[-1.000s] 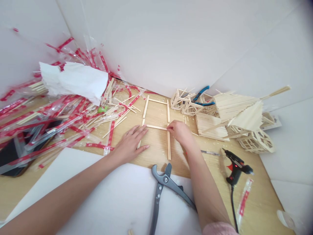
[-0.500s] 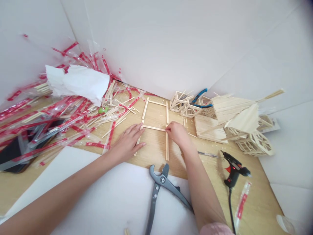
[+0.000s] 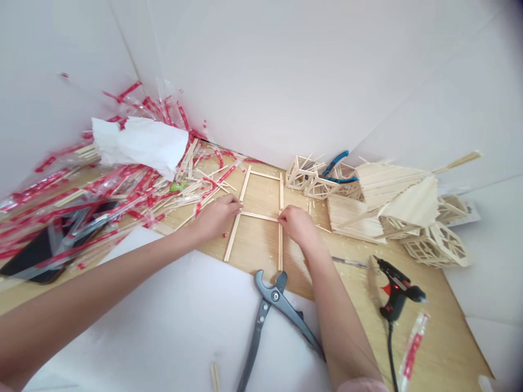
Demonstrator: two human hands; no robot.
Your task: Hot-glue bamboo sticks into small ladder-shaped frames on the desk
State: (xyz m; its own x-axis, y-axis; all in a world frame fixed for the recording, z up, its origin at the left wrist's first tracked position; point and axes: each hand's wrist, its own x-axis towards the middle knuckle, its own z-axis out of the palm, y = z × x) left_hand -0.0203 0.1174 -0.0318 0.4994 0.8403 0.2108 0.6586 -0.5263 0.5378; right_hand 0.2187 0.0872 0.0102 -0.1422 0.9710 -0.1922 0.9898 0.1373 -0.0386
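Altogether two hands (image 3: 218,216) (image 3: 298,223), one stick frame (image 3: 260,216)

Looks like a craft corner, tucked in between white walls (image 3: 265,81)! Spot a glue gun (image 3: 400,284) on the wooden tabletop (image 3: 353,296), cutters (image 3: 275,296), pliers (image 3: 337,162), a stick frame (image 3: 261,216) and stick-built models (image 3: 412,201).

1. The left arm (image 3: 122,288), bare, slants in from the lower left.
2. The left hand (image 3: 214,219) is back up, its fingers (image 3: 232,203) bent and drawn together at the tips.
3. The right arm (image 3: 343,310) rises from the lower right, leaning inward.
4. The right hand (image 3: 298,223) curls, fingers pinched and pointing left.
5. The hands stand apart, nearly level, fingertips facing each other.
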